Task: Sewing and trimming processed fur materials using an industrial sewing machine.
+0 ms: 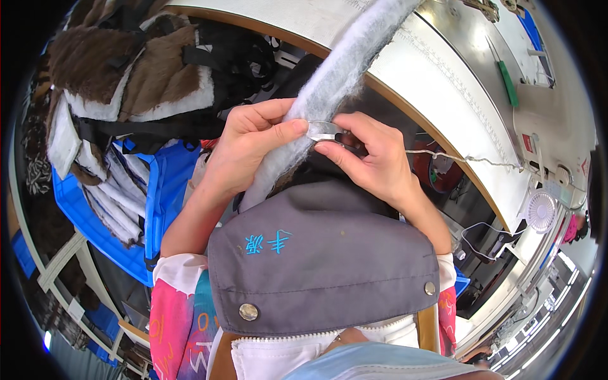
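Observation:
A long strip of grey-white fluffy fabric (345, 66) runs from the white table edge down past my hands toward my lap. My left hand (252, 142) is closed on the strip, its thumb and fingers pinching the edge. In my right hand (380, 155) is a small pair of metal thread snips (324, 131), gripped between thumb and fingers. The blades touch or nearly touch the fabric beside my left thumb; whether they cut it cannot be told. A twisted cord (437, 154) leads from near my right hand toward the table's right side.
A blue crate (104, 237) at the left holds folded fleecy pieces (117, 196). Brown furry pieces (95, 63) and black straps pile above it. The white table (456, 82) curves ahead to the right, with a green-handled tool (508, 83) and a small white fan (541, 210) beyond.

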`<state>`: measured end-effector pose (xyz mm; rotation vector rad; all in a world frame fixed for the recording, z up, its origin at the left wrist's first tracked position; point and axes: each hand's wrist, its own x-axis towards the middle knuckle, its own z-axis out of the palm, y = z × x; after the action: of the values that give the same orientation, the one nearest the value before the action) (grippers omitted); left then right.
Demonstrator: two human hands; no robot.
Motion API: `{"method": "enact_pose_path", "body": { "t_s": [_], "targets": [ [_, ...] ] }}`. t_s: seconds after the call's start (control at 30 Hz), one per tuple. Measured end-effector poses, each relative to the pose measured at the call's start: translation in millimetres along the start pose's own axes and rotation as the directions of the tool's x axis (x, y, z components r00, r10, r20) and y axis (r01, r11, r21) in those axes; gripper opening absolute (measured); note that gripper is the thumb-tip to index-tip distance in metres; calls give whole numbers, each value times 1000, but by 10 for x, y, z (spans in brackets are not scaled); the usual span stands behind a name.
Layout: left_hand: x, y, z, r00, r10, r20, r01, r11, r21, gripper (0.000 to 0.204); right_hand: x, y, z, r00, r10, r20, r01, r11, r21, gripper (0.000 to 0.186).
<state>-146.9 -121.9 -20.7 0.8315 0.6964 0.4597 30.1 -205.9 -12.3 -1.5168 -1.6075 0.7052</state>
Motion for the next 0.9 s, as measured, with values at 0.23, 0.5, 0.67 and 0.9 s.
{"method": "enact_pose_path", "body": {
  "t_s": [0.23, 0.5, 0.67, 0.9],
  "targets": [
    [12, -33, 24, 999, 35, -15, -35, 999, -22, 34, -3, 78, 33, 984, 163, 73, -174, 967, 186, 27],
    [2, -4, 5, 991, 72, -109, -75, 997, -22, 35, 18, -12, -162, 927, 372, 50, -371, 888, 273, 23],
    [23, 3, 46, 991, 87, -101, -93, 994, -53, 36, -2, -64, -68, 930, 335, 149, -366, 861, 352, 18],
    [40, -31, 81, 987, 120, -106, -124, 992, -26, 35, -14, 80, 135, 873, 448, 194, -466, 647, 603, 16]
  ]
}}
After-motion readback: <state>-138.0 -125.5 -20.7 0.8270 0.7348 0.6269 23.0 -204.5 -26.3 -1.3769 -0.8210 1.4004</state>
